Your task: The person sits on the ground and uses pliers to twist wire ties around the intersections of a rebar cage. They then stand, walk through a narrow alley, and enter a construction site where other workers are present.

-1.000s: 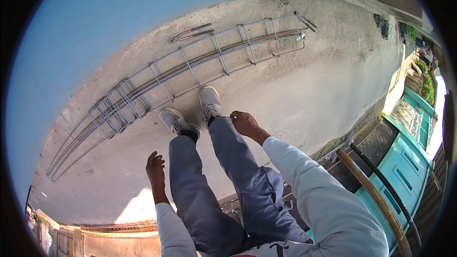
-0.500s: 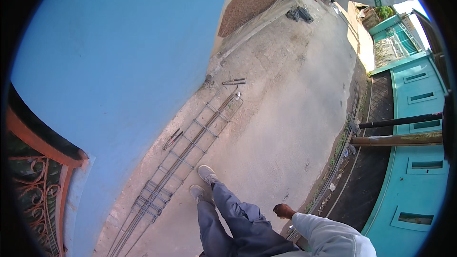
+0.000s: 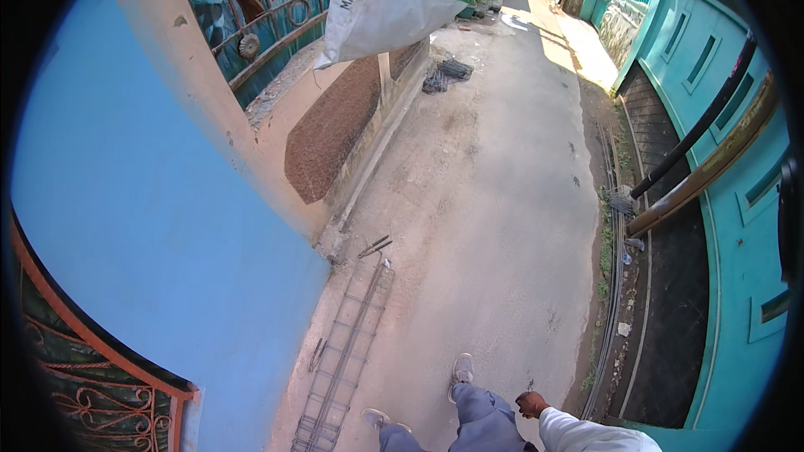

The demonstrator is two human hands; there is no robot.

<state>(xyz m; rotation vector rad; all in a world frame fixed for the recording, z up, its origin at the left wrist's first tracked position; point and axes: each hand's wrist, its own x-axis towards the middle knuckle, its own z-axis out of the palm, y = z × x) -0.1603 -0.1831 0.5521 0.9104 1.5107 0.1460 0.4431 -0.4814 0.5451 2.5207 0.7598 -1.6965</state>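
Near seven o'clock from the centre of my view, the steel cage [image 3: 347, 360] lies flat on the pavement [image 3: 502, 268]: long thin bars crossed by squared hoops, ladder-like, with loose straight rods along its middle. It sits close to the base of the blue wall [image 3: 151, 201], I'd guess so the lane stays passable. A dark long-handled tool [image 3: 381, 244] rests just beyond its far end, and a slim tool [image 3: 316, 355] beside its wall-side edge, both probably left within reach.

At five o'clock I have the right hand [image 3: 531, 404], clear of the cage. Its fingers curl inward with nothing visible in them; whether the tips meet, I cannot tell. The left hand is out of my picture, so its fingers I cannot judge. Grey shoes [image 3: 462, 367] stand between hand and cage.

Farther out, the blue wall fills nine o'clock, smooth and painted. A crinkled white sack [image 3: 394, 0] hangs at twelve. At three, a smooth turquoise wall [image 3: 724, 234] has narrow slots, with a black pole [image 3: 695, 127] and a scuffed yellow-brown pole [image 3: 712, 161] before it.
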